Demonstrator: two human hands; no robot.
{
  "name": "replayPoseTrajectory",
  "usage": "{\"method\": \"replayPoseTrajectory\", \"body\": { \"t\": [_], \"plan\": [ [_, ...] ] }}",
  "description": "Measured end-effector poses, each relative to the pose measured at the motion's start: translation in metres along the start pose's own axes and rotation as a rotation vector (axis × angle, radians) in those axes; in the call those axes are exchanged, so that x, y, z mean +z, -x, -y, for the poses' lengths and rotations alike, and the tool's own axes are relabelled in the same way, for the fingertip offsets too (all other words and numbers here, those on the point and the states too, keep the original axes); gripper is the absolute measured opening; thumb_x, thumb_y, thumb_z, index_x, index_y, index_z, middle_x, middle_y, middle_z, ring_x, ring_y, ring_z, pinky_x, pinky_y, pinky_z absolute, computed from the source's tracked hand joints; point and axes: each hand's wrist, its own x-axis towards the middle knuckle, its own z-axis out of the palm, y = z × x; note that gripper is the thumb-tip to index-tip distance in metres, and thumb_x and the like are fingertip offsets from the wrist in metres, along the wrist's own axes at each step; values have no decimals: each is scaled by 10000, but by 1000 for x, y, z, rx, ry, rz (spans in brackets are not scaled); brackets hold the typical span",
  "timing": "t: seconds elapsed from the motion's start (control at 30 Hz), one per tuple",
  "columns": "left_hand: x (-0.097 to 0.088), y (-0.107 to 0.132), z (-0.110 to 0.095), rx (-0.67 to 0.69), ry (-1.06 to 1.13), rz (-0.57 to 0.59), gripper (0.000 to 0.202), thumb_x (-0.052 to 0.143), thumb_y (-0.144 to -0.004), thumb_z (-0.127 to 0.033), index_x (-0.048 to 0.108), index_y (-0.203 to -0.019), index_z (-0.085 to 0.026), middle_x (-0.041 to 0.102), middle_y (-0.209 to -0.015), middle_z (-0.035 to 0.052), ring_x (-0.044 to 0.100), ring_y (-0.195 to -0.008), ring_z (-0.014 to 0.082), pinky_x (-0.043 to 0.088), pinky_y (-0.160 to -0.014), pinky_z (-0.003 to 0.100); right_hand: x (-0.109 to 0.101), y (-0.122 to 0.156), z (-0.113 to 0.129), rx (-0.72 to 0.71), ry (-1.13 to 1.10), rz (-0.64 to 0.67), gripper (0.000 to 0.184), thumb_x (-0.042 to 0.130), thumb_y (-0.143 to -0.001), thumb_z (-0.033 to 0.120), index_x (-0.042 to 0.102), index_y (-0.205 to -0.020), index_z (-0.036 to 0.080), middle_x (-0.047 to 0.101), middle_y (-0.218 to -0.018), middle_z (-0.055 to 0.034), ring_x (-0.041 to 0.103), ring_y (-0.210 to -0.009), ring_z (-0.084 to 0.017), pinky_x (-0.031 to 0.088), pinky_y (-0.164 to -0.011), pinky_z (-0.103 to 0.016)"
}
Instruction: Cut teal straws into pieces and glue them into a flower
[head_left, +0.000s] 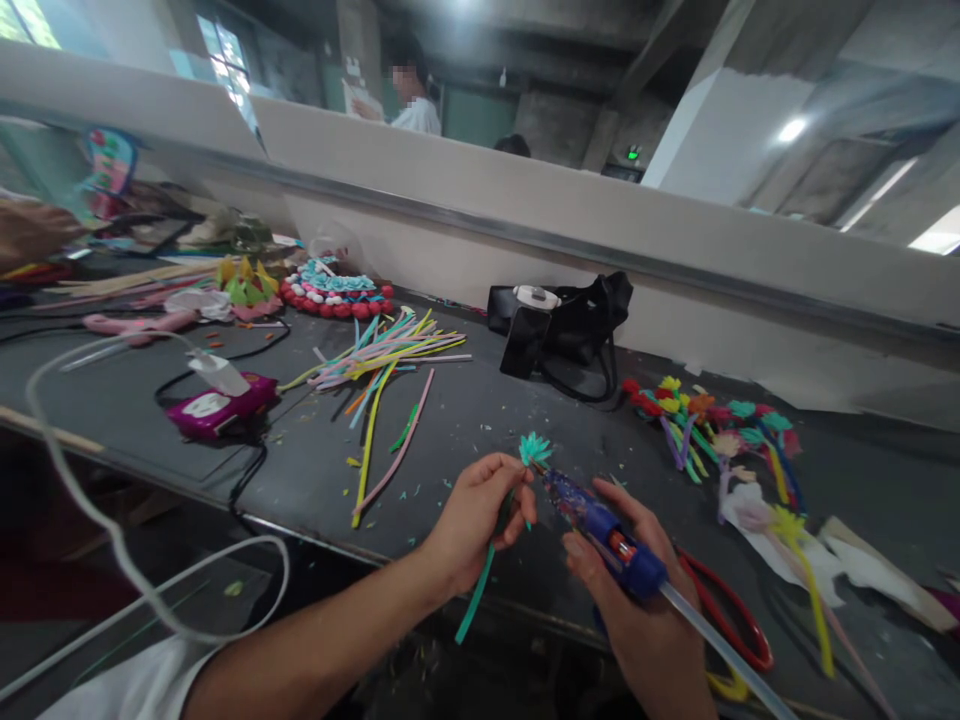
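Over the table's front edge, my left hand (491, 510) pinches a small teal flower (535, 449) made of fuzzy pipe cleaner. A teal stem (475, 597) hangs down below my fingers. Wrapped round a blue hot glue gun (600, 530) is my right hand (637, 590). The gun's nozzle meets the flower's base, close to my left fingertips; whether they touch is hard to tell. A clear glue stick (724, 645) sticks out of the gun's back end. Beside my right hand lie red-handled scissors or pliers (731, 610), partly hidden.
Loose pipe cleaners (397, 350) lie in a pile left of centre. A purple power strip (221, 405) with a white plug sits farther left. A black bag (577, 320) stands by the wall. Finished flowers (705, 410) lie at right. A white cable (112, 530) loops at left, near another person's hand (34, 235).
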Motion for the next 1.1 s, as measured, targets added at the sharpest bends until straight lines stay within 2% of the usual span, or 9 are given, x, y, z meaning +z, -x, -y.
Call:
{"method": "replayPoseTrajectory", "body": {
  "t": [0.47, 0.7, 0.93, 1.1],
  "plan": [
    [1, 1, 0, -4, 3, 0, 174, 493, -859, -342, 526, -803, -181, 559, -536, -24, 342, -337, 55, 179, -328, 177, 0, -3, 7, -12, 57, -8, 477, 657, -752, 511, 596, -1139, 237, 691, -1070, -55, 670, -841, -194, 540, -685, -275],
    [1, 0, 1, 4, 7, -1, 173, 491, -862, -338, 521, -800, -178, 558, -531, -26, 339, -332, 53, 178, -327, 177, -1, -2, 12, 30, 47, -8, 447, 659, -739, 517, 619, -1072, 221, 711, -937, -40, 660, -703, -168, 523, -601, -251],
    [0, 0, 0, 15, 11, 6, 155, 485, -855, -310, 525, -791, -174, 555, -517, -26, 335, -324, 56, 180, -322, 177, -2, -3, 10, -52, 120, -11, 400, 651, -766, 500, 620, -1050, 220, 720, -953, -39, 681, -750, -169, 516, -598, -227],
    [1, -1, -1, 24, -2, -12, 152, 484, -844, -296, 525, -769, -170, 539, -492, -31, 314, -310, 53, 175, -313, 173, -3, -1, 9, -126, 133, -29, 363, 634, -796, 477, 606, -1051, 220, 721, -899, -20, 675, -687, -146, 513, -579, -211]
  ]
}}
